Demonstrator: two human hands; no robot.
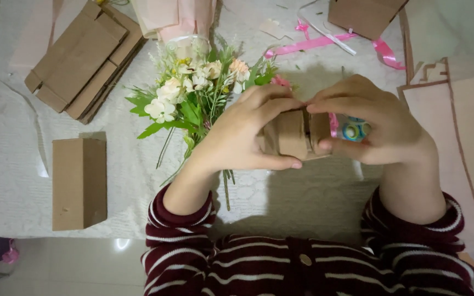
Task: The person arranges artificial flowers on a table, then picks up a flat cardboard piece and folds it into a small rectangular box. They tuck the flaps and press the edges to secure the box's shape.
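- brown cardboard piece [294, 134] between both hands
- pink ribbon [325, 41] beyond grip
- white, peach flowers, green leaves [193, 93] left of grip
- maroon sleeves [182, 230], white stripes, below
- white tablecloth [17, 164]

A home craft or gift-wrapping corner is shown. A table [17, 181] covered in white lace cloth is strewn with flat cardboard boxes [80, 57], pink ribbon [325, 41], wrapping paper [467, 131] and a flower bouquet [198, 90].

Open white table cloth [17, 181] is available between the closed cardboard box [79, 183] and the flower bouquet [196, 96]. Passage rearward on the left is blocked by stacked flat cardboard [83, 57]. The right side is obstructed by pink paper sheets [467, 137], pink ribbon [325, 43] and another cardboard box [364, 16].
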